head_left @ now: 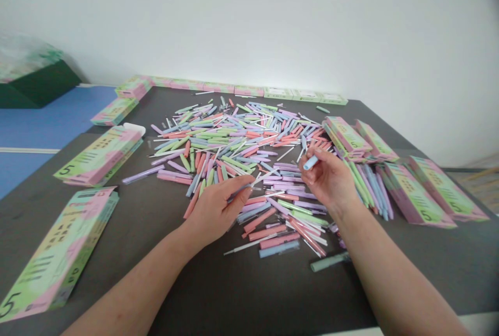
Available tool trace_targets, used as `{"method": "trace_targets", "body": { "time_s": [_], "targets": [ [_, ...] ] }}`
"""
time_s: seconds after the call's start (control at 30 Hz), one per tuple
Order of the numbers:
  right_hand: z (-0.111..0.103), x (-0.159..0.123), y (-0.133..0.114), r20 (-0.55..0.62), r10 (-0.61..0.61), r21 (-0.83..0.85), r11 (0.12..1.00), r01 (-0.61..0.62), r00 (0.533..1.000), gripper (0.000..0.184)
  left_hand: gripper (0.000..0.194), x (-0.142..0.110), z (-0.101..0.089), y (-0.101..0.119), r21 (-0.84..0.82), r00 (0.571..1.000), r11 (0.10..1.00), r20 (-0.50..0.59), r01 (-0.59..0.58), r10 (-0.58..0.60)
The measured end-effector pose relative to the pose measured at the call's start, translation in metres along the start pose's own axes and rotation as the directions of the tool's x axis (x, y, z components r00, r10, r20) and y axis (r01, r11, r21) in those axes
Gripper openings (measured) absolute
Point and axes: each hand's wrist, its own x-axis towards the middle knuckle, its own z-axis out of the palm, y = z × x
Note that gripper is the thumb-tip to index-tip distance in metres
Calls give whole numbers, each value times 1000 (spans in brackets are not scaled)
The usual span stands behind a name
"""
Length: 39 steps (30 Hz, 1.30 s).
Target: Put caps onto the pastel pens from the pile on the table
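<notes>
My left hand (220, 205) is closed over the near edge of a heap of pen parts (222, 136). Between its thumb and forefinger shows a bluish pen piece (239, 194), largely covered by the fingers. A thin white refill (267, 176) points right from the fingertips; whether it belongs to that piece is unclear. To the right, my right hand (329, 180) is raised with its fingers curled around a short light blue pen barrel (311, 163). Pink, purple, green and blue barrels, among them a blue one (278, 249), lie beneath and between the hands.
Printed pen boxes line both sides, such as an upper left box (101, 154), a lower left box (58, 253) and a right box (417, 195). More boxes (218, 87) stand along the back by the wall. A dark green bin (39, 86) sits at far left.
</notes>
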Motion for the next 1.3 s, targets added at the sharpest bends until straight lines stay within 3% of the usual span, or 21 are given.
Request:
{"method": "trace_targets", "body": {
  "time_s": [0.23, 0.3, 0.37, 0.43, 0.5, 0.57, 0.73, 1.03, 1.1, 1.17, 1.23, 1.3],
  "targets": [
    [2, -3, -2, 125, 123, -102, 989, -110, 985, 14, 31, 0, 0, 0, 20, 1000, 1000, -5, -4, 4],
    [3, -9, -4, 213, 184, -246, 961, -129, 960, 6, 31, 1, 0, 0, 20, 1000, 1000, -9, -2, 2],
    [5, -15, -6, 321, 255, -515, 855, -58, 912, 8, 30, 1, 0, 0, 22, 1000, 1000, -10, -1, 2],
    [6, -21, -9, 430, 323, -737, 665, 121, 843, 15, 30, 1, 0, 0, 23, 1000, 1000, -8, -3, 3],
    [6, -25, -10, 507, 374, -817, 495, 295, 777, 19, 30, 1, 1, 0, 22, 1000, 1000, -8, -2, 2],
    [6, -25, -7, 536, 406, -835, 383, 395, 740, 20, 31, 1, 1, 0, 18, 1000, 1000, -10, 2, -2],
    [6, -23, 7, 540, 437, -839, 203, 506, 720, 22, 32, 0, 1, -1, 10, 1000, 1000, -8, 12, -12],
    [16, -26, 13, 507, 455, -823, 0, 569, 733, 16, 30, 0, 0, 4, -11, 1000, 1000, 8, -5, 5],
    [16, -27, 12, 522, 436, -812, -9, 584, 733, 15, 30, 0, -1, 6, -20, 1000, 1000, 18, 1, -1],
    [15, -26, 9, 560, 390, -807, 57, 588, 731, 13, 29, -1, -2, 7, -32, 1000, 999, 14, -10, 11],
    [13, -24, 5, 593, 304, -805, 207, 556, 746, 11, 28, -1, -3, 9, -41, 1000, 999, 9, -27, 28],
    [10, -22, -1, 553, 185, -800, 391, 455, 813, 9, 28, -1, -4, 10, -48, 999, 998, 2, -39, 39]
  ]
}}
